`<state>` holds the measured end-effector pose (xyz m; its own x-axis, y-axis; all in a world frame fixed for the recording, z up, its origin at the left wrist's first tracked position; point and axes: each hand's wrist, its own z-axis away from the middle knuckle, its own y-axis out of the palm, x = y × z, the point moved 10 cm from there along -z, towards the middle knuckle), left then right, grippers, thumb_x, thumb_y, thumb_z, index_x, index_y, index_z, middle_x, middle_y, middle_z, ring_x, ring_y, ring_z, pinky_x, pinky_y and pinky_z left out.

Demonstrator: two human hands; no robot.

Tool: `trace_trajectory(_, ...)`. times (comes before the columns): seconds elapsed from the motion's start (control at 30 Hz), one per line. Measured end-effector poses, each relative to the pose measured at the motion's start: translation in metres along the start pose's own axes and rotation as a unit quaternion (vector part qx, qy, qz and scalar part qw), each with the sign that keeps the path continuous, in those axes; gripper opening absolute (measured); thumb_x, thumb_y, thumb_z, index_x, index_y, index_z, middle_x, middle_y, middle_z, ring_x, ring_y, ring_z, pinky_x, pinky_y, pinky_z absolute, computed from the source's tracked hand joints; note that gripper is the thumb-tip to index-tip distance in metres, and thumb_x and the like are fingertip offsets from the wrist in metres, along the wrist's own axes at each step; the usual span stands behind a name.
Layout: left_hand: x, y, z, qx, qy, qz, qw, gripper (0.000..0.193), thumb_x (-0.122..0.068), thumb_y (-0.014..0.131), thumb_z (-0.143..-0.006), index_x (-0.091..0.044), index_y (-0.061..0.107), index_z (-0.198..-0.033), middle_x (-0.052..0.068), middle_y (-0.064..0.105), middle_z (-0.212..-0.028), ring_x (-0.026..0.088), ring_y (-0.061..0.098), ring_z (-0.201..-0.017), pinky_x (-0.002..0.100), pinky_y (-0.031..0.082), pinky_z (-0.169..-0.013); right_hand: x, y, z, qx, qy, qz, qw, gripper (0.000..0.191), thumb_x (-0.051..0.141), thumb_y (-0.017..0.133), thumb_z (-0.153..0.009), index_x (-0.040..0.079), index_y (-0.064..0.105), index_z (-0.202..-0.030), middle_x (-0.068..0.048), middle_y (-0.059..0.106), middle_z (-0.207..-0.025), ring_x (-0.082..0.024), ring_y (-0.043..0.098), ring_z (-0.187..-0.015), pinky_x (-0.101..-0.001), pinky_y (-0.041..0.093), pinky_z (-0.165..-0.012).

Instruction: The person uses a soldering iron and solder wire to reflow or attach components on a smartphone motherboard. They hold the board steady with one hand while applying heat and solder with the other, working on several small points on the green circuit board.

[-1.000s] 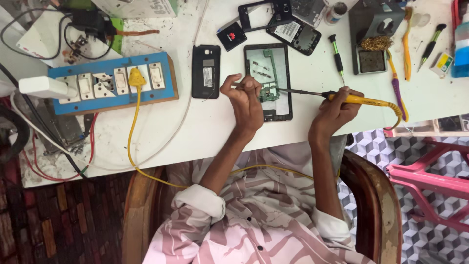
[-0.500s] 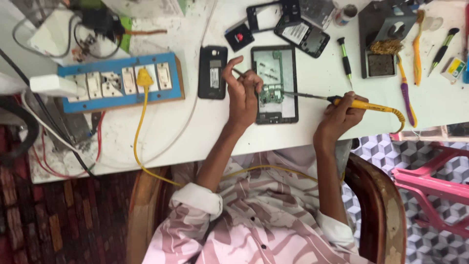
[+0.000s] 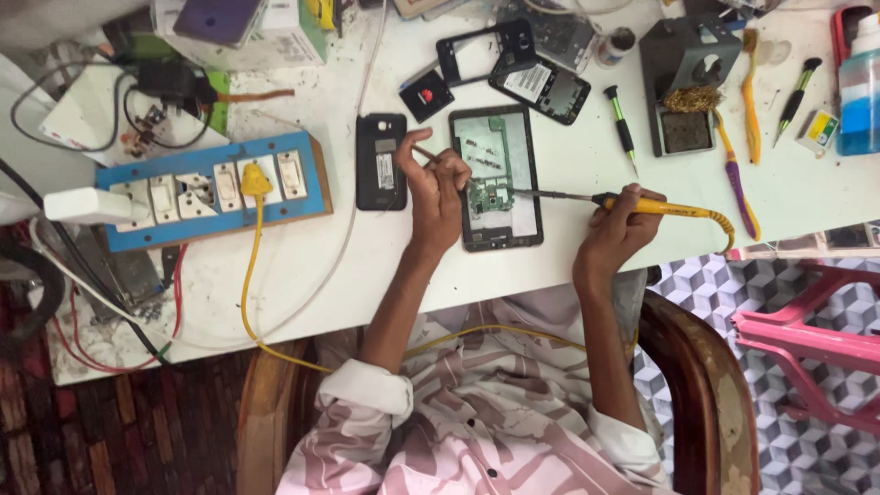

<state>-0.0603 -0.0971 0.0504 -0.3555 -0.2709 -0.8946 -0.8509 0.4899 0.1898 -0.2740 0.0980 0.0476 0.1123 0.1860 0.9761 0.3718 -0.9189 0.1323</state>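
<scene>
blue socket board (image 3: 206, 188), yellow plug seated. black phone (image 3: 381, 161) just beside left hand (image 3: 438, 197), fingers pinched on a thin tool, same as a second ago. open phone (image 3: 496, 177) centre. right hand (image 3: 616, 225) gripping iron (image 3: 642, 205), tip holding on the circuit board: soldering ongoing.

The person wears a long-sleeved, button-front shirt (image 3: 477, 440) in a pale pink-and-white ground with broad, irregular mauve-brown patches, filling the lower centre of the frame. Both sleeves are rolled back to just above the elbows, forming thick, plain white cuffs: the left cuff (image 3: 367, 392) at lower left of centre, the right cuff (image 3: 626, 438) at lower right. Small dark buttons run down the shirt front; forearms and hands are bare.
</scene>
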Motion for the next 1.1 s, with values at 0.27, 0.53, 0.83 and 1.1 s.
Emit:
trace_trajectory(0.27,0.003,-0.004,0.003,-0.022,-0.017,0.003,1.0,0.028,-0.021,0.033,-0.119,-0.013,0.022,-0.142,0.001,0.042,-0.074,0.012,0.041,-0.069,0.03,0.04,-0.071,0.0,-0.002,-0.002,-0.018,0.007,0.028,0.999,0.019,0.022,0.051,-0.114,0.005,0.047,-0.104,0.0,0.048,-0.078,-0.006,0.043,-0.058,-0.0217,0.04,-0.054)
trace_trajectory(0.53,0.001,0.002,0.004,0.026,-0.008,0.013,1.0,0.031,0.0,0.03,-0.114,-0.013,0.019,-0.14,0.005,0.042,-0.084,0.013,0.042,-0.073,0.029,0.041,-0.072,0.003,0.002,0.0,-0.02,-0.008,0.034,0.999,0.02,0.022,0.051,-0.113,0.006,0.047,-0.103,0.0,0.048,-0.077,-0.006,0.044,-0.058,-0.0216,0.041,-0.054)
trace_trajectory(0.83,-0.019,0.01,0.01,0.041,0.038,-0.031,0.998,0.034,0.002,0.037,-0.113,-0.01,0.021,-0.14,0.009,0.055,-0.083,0.016,0.055,-0.076,0.032,0.049,-0.077,0.009,0.006,0.001,-0.024,-0.005,0.061,0.998,0.023,0.024,0.051,-0.114,0.006,0.047,-0.1,-0.001,0.047,-0.075,-0.006,0.043,-0.056,-0.0222,0.037,-0.052)
trace_trajectory(1.1,-0.045,0.005,0.015,0.012,0.135,-0.139,0.981,0.024,-0.021,0.04,-0.115,-0.009,0.03,-0.134,0.013,0.069,-0.087,0.019,0.07,-0.076,0.03,0.056,-0.07,0.011,0.008,0.002,-0.011,0.0,0.035,0.999,0.023,0.023,0.05,-0.115,0.006,0.047,-0.101,-0.001,0.047,-0.079,-0.006,0.042,-0.058,-0.0223,0.039,-0.053)
